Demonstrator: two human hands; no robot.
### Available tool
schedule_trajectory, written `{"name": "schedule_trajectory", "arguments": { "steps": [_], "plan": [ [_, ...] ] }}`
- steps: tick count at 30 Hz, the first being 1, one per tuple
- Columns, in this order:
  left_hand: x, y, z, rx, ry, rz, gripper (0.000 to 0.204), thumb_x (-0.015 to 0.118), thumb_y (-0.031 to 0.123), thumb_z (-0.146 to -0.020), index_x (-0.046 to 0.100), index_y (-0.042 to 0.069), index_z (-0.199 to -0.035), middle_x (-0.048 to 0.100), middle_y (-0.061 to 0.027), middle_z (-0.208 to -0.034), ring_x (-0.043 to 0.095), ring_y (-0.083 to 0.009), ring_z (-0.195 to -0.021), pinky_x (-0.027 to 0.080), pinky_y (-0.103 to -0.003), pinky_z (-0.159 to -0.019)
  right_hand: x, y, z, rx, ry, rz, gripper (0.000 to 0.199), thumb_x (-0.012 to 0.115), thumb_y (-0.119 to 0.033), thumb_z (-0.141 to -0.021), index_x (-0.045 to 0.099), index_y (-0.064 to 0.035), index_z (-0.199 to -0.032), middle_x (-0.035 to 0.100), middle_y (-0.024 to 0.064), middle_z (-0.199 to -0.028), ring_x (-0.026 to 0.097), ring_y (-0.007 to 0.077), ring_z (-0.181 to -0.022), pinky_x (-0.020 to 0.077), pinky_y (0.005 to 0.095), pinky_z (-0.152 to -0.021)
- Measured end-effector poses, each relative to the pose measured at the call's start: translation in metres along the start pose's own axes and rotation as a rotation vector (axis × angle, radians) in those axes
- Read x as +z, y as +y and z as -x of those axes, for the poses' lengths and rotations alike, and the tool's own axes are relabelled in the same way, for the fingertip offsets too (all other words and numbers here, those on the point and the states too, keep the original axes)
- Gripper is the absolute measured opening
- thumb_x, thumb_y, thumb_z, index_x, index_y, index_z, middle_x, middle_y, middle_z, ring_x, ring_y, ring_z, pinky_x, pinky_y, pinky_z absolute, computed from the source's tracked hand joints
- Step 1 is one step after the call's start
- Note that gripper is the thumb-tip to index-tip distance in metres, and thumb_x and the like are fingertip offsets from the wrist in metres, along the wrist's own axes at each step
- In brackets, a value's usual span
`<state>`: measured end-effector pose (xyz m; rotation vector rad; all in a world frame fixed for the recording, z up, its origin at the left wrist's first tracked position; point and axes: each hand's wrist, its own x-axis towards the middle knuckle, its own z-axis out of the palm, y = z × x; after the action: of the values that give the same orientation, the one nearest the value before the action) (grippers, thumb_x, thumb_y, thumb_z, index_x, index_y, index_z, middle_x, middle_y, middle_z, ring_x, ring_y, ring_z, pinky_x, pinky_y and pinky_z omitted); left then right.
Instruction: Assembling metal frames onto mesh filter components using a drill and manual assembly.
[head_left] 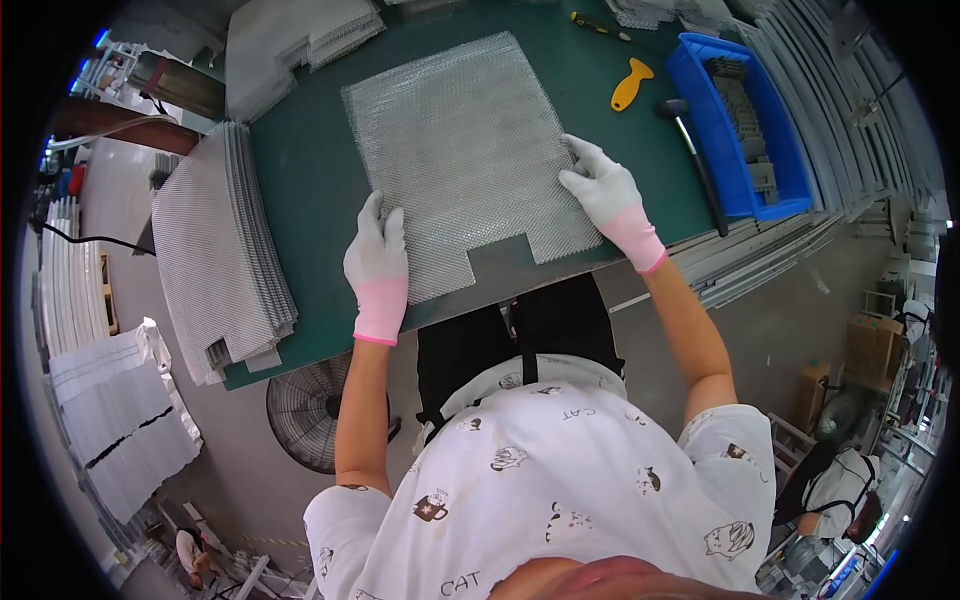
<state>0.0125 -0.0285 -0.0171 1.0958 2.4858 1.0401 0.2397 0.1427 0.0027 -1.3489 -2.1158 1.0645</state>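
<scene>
A silver wire-mesh sheet (470, 140) lies on the green worktable (308, 165), with a rectangular notch cut into its near edge. My left hand (380, 255), in a white glove with a pink cuff, grips the sheet's left edge near its close corner. On the opposite edge, my right hand (608, 195) wears a matching glove and pinches the mesh between thumb and fingers. The fingertips under the sheet are partly hidden.
Stacked mesh sheets (215, 230) stand along the table's left side, with more mesh panels (290, 40) behind. Toward the right lie a yellow scraper (630, 86), a hammer (700, 160) and a blue bin (785, 208) of grey parts. A floor fan (300, 410) stands below left.
</scene>
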Motion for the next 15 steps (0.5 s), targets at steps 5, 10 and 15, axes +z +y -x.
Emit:
{"name": "schedule_trajectory", "arguments": {
  "steps": [5, 10, 15],
  "plan": [
    [-0.002, 0.003, 0.000, 0.084, 0.040, -0.069, 0.041, 0.054, 0.030, -0.093, 0.052, 0.007, -0.127, 0.067, -0.0181, -0.096, 0.066, -0.0341, -0.083, 0.050, -0.040, -0.075, 0.003, 0.003, -0.001, 0.022, 0.002, 0.035, 0.050, 0.062, -0.018, -0.084, 0.051, -0.0080, -0.132, 0.064, 0.0070, -0.084, 0.060, 0.0143, -0.076, 0.0482, 0.0273, -0.077],
    [-0.008, 0.013, -0.004, 0.013, -0.049, -0.244, 0.046, 0.057, 0.034, -0.092, 0.051, 0.008, -0.128, 0.067, -0.0171, -0.092, 0.065, -0.0325, -0.081, 0.050, -0.040, -0.073, 0.007, -0.012, -0.004, 0.141, -0.066, 0.547, 0.059, 0.060, -0.025, -0.087, 0.039, -0.0127, -0.141, 0.066, 0.0135, -0.095, 0.065, 0.0295, -0.088, 0.0503, 0.0363, -0.081],
    [-0.017, 0.024, -0.020, 0.058, 0.104, -0.739, 0.044, 0.061, 0.038, -0.086, 0.055, 0.016, -0.124, 0.063, -0.0073, -0.104, 0.062, -0.0301, -0.094, 0.050, -0.043, -0.072, 0.000, -0.031, -0.014, -0.155, -0.194, 0.872, 0.048, 0.061, -0.024, -0.085, 0.048, -0.0103, -0.129, 0.061, 0.0132, -0.091, 0.063, 0.0289, -0.086, 0.0503, 0.0413, -0.073]
  ]
}}
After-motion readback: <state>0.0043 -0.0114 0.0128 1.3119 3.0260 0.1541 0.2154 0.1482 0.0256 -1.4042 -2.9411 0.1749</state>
